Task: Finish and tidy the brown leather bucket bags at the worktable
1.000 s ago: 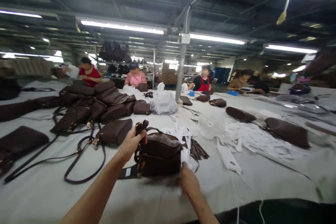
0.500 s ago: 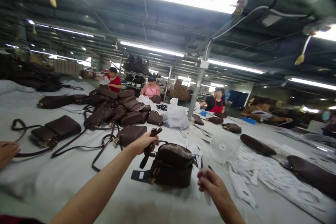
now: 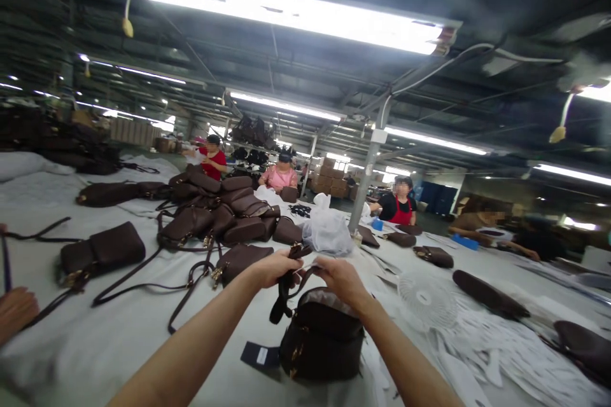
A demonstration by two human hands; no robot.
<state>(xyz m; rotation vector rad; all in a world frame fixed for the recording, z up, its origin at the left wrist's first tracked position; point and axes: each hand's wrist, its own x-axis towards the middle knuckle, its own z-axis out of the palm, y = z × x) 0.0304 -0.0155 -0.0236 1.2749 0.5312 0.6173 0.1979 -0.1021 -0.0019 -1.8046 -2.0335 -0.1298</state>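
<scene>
A dark brown handbag (image 3: pixel 324 343) stands upright on the table in front of me, its top gaping to show a pale lining. My left hand (image 3: pixel 281 270) is closed around the bag's gathered strap (image 3: pixel 285 296) above its left side. Right beside it, my right hand (image 3: pixel 337 276) pinches at the strap; a small whitish strip (image 3: pixel 312 266) shows by its fingertips, partly hidden. A dark hang tag (image 3: pixel 260 355) with a white label lies flat at the bag's left.
A heap of brown bags (image 3: pixel 229 210) lies beyond my left arm, with another bag (image 3: pixel 105 248) nearer left. Someone else's hand (image 3: pixel 16 311) is at the left edge. A white fan (image 3: pixel 424 299) and white strips (image 3: pixel 515 343) lie right. Co-workers sit across the table.
My right hand has moved up and left from the bag's right side to meet my left hand at the strap. The view has shifted, and the bag's top looks wider open.
</scene>
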